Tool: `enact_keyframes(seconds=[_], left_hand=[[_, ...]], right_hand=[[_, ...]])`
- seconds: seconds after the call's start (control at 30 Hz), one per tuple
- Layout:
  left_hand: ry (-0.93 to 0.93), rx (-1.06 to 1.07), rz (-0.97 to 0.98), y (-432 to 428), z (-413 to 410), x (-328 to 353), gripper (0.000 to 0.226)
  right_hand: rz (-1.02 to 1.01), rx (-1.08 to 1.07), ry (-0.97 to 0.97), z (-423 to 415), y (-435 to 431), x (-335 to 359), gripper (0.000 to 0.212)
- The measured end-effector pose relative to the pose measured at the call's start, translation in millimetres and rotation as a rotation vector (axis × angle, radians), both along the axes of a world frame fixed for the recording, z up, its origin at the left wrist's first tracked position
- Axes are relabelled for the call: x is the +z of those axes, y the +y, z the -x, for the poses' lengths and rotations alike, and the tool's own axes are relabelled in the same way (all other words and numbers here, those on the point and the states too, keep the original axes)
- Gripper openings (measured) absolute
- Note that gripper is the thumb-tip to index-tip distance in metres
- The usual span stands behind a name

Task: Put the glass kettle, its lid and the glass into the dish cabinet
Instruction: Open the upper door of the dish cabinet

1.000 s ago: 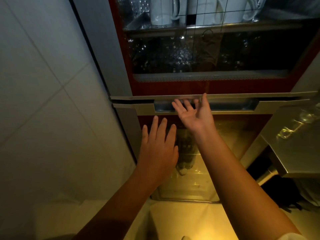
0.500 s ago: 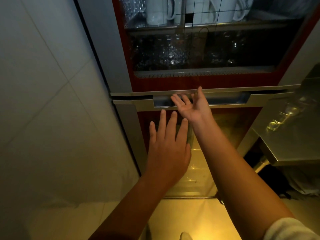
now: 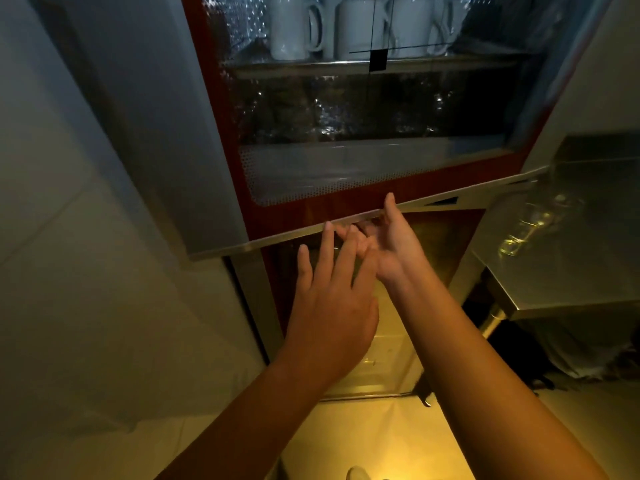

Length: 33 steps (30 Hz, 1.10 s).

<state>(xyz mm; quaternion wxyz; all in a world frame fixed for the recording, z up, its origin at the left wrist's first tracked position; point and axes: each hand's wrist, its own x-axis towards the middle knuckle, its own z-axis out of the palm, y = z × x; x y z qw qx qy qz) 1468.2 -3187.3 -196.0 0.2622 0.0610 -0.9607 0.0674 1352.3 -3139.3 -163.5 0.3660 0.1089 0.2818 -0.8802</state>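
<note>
Dish cabinet (image 3: 214, 133): tall, red-framed with grey metal sides, and it fills the middle of the room's corner.

Tiled wall (image 3: 69, 237): pale, left of the cabinet.

Glass door (image 3: 363, 109): the cabinet's upper front. A perforated metal shelf shows dimly behind it, with faint glints of glassware above that.

Steel counter (image 3: 571, 278): right of the cabinet, just beside it.

Floor (image 3: 363, 445): lit yellow, at the cabinet's foot.

Metal rail (image 3: 277, 237): runs along the lower edge of the cabinet's upper door.

Left hand (image 3: 332, 306): back turned up, fingers straight and spread. The fingertips reach the cabinet's rail and hold nothing.

Right hand (image 3: 391, 244): palm up at the cabinet's rail, just right of the left hand. It grips the rail with the thumb over the front and the fingers hooked beneath.

White mugs (image 3: 356, 29): a row on the cabinet's top shelf, behind the glass.

Clear glass vessel (image 3: 519, 233): on the counter right of the cabinet, outside it. I cannot tell whether it is the kettle or the drinking glass.
</note>
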Motion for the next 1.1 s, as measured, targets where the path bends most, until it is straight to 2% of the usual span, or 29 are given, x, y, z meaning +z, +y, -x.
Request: enact_keyframes(seconds=[0.17,0.3,0.4,0.5,0.57,0.7,0.77,0.83,0.93,1.1], left_hand=[[-0.039,-0.005,0.015,15.5,-24.5,-15.1,0.058],[-0.027,0.011,0.039,26.2,-40.0,-22.7,0.066],[-0.02,0.036,-0.002,30.1,-52.5,-27.7,0.073],[0.0,0.075,-0.001,31.2,-67.6,-32.2,0.053],[-0.006,0.112,-0.016,30.9,-80.0,-32.8,0.051],[0.013,0.189,-0.022,32.3,-108.7,-34.3,0.048],[-0.004,0.22,0.005,28.8,-120.7,-37.7,0.05],[-0.029,0.227,0.028,22.9,-129.0,-40.8,0.057],[-0.014,0.25,0.0,16.6,-139.8,-35.6,0.058],[0.086,0.31,-0.061,7.2,-155.3,-8.3,0.052]], right_hand=[[0.009,-0.014,0.027,-16.8,14.0,1.3,0.031],[-0.024,0.017,0.144,-29.1,22.1,-21.3,0.041],[-0.089,0.069,0.259,-46.3,28.5,-37.3,0.035],[-0.356,0.117,0.623,-59.4,33.6,-46.9,0.029],[-0.52,0.16,0.838,-68.3,35.9,-46.6,0.028],[-0.642,0.185,1.169,-90.4,42.5,-40.1,0.027],[-0.739,0.101,1.489,-109.9,47.9,-31.6,0.027],[-0.85,-0.07,1.938,-128.1,50.6,-19.0,0.034],[-0.854,-0.234,2.516,-141.3,41.6,-2.6,0.034],[-0.929,-0.189,3.045,-138.2,7.6,30.5,0.052]])
